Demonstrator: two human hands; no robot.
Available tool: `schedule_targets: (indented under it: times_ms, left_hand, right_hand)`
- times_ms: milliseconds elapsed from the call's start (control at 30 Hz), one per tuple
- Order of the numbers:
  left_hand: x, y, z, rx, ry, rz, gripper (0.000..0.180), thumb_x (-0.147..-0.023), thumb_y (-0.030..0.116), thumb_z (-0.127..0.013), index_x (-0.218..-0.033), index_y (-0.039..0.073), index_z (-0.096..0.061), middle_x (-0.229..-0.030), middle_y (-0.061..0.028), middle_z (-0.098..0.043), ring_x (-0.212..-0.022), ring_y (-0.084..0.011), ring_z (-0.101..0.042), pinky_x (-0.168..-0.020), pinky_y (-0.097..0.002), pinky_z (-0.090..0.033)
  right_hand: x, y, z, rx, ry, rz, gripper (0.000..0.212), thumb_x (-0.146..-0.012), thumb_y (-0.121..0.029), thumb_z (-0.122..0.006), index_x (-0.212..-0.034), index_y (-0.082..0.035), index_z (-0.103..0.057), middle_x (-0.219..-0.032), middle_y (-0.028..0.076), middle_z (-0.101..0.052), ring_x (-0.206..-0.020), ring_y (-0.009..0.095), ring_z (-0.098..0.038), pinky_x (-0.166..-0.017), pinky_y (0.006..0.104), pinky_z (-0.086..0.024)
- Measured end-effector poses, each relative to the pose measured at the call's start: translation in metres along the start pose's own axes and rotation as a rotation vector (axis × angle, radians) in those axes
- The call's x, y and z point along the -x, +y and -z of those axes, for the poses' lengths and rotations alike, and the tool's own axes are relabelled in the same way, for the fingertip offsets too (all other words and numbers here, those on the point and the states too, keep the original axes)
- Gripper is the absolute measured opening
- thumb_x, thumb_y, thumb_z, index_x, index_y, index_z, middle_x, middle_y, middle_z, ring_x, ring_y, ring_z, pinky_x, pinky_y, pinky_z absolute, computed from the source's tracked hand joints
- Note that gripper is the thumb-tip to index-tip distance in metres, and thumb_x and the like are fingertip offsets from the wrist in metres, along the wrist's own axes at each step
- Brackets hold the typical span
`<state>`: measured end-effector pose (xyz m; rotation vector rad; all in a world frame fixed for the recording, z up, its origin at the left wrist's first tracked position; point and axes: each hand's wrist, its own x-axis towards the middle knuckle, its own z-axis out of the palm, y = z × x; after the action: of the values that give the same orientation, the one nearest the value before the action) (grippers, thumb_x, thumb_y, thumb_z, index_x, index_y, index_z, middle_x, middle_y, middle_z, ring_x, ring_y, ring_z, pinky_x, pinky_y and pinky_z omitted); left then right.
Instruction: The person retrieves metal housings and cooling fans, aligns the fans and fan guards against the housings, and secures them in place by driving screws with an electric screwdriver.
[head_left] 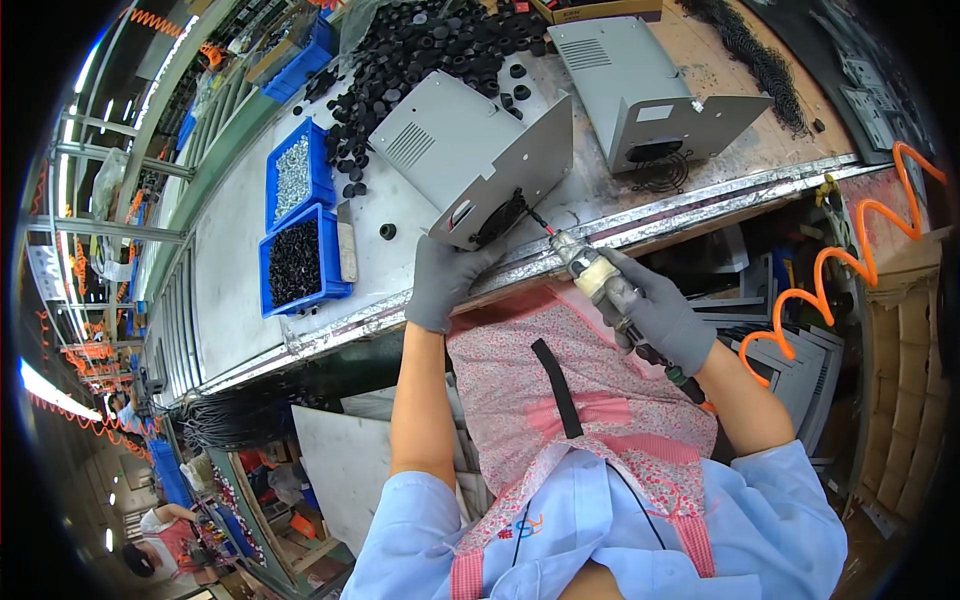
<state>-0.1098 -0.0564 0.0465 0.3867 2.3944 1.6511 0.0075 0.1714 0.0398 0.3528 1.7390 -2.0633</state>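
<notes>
The long workbench (220,310) carries two bent grey metal panels; the nearer panel (430,125), the one being worked on, sits by the bench's near edge, and the other panel (610,75) lies to its right. Far left of the nearer panel spreads a pile of black caps (430,45), with two blue bins further left: a far bin (324,172) of silvery pieces and a near bin (332,288) of black ones. The right hand (665,315) is wrapped around a power driver (600,280), its bit pointing at the black round grille (498,220) on the panel's upright face. The left hand (442,280) touches the panel's near left corner; hidden fingertips leave me unable to tell how firmly it grips. A slanted bit could slip and scratch the metal, and a loose left hand could let the panel twist under the driver's turning force.
</notes>
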Motion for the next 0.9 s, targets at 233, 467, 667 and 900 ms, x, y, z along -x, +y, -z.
schedule_targets:
  times_ms: [233, 467, 667, 900]
  left_hand:
    - [0.001, -0.014, -0.003, 0.028, 0.036, -0.019, 0.039, -0.07, 0.009, -0.071, -0.105, -0.002, -0.059, -0.088, -0.0073, -0.066, -0.076, -0.0111, -0.059, -0.07, -0.0259, -0.048]
    - [0.003, -0.016, -0.006, 0.07, 0.076, -0.036, 0.038, -0.071, 0.011, -0.073, -0.103, -0.003, -0.06, -0.09, -0.0087, -0.066, -0.078, -0.0116, -0.06, -0.07, -0.0261, -0.048]
    - [0.003, -0.015, -0.004, 0.022, 0.062, 0.052, 0.039, -0.07, 0.013, -0.073, -0.104, -0.003, -0.06, -0.091, -0.0083, -0.066, -0.078, -0.0121, -0.06, -0.071, -0.026, -0.047]
    - [0.004, -0.015, -0.005, 0.045, 0.071, 0.027, 0.038, -0.07, 0.013, -0.074, -0.103, -0.003, -0.061, -0.091, -0.0082, -0.067, -0.079, -0.0119, -0.06, -0.071, -0.0258, -0.047]
  right_hand:
    - [0.002, 0.002, -0.004, 0.042, 0.014, 0.021, 0.051, -0.091, -0.024, -0.047, -0.137, -0.011, -0.032, -0.076, 0.005, -0.054, -0.049, 0.007, -0.049, -0.045, 0.021, -0.044]
    - [0.026, -0.008, -0.01, 0.084, 0.023, 0.184, 0.051, -0.089, -0.02, -0.045, -0.137, -0.012, -0.032, -0.084, 0.006, -0.056, -0.051, 0.006, -0.049, -0.046, 0.02, -0.042]
    - [0.021, -0.009, -0.007, 0.047, 0.002, 0.262, 0.052, -0.088, -0.017, -0.045, -0.138, -0.011, -0.031, -0.089, 0.006, -0.057, -0.051, 0.005, -0.049, -0.048, 0.0196, -0.042]
    - [0.019, -0.013, -0.008, 0.071, -0.001, 0.238, 0.05, -0.089, -0.017, -0.044, -0.138, -0.011, -0.031, -0.092, 0.008, -0.057, -0.052, 0.006, -0.05, -0.047, 0.02, -0.043]
